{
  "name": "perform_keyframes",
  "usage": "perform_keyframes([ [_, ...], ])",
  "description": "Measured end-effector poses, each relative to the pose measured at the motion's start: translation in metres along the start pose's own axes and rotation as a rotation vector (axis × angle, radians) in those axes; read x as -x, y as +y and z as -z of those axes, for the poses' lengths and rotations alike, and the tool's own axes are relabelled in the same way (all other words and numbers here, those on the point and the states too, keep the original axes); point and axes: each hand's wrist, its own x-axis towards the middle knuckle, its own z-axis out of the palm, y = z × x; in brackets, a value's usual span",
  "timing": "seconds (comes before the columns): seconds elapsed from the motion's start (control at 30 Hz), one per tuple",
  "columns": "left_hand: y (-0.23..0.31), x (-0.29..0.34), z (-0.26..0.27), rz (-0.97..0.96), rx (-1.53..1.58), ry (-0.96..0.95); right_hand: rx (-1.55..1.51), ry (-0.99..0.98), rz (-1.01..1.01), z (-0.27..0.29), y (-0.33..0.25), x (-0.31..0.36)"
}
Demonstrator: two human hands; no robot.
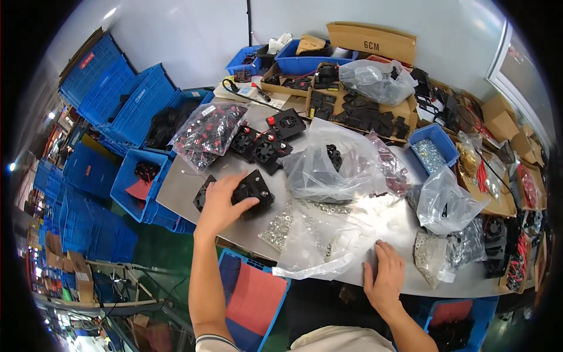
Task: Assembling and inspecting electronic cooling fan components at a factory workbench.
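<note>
My left hand reaches over the left part of the table. Its fingers and thumb close around a black fan unit, hiding part of it; more black fan housing shows on the hand's other side. Just beyond lie more black fan units with red knobs. My right hand rests at the table's front edge with fingers apart, holding nothing. Beside it lies an open clear plastic bag, with small metal nuts in and around it. A larger clear bag with black parts sits behind.
A bag of red and black parts lies at the table's left. Cardboard trays of black parts stand at the back. A blue bin of screws and several bags crowd the right. Blue crates stand off the left edge.
</note>
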Motion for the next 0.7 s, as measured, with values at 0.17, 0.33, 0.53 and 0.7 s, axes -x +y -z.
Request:
perform_keyframes([
  [0.17, -0.004, -0.021, 0.01, -0.009, 0.234, 0.199, -0.01, 0.002, 0.021, -0.004, 0.003, -0.001],
  [0.33, -0.037, -0.028, 0.023, 0.061, 0.251, 0.323, -0.05, 0.016, 0.041, -0.005, 0.003, 0.001],
  [0.53, -0.031, -0.032, 0.054, 0.125, 0.382, 0.388, -0.018, 0.037, 0.025, -0.004, 0.006, 0.007],
  [0.7, -0.039, -0.007, 0.058, 0.119, 0.165, 0.285, -0.008, 0.03, 0.031, -0.007, -0.001, 0.006],
])
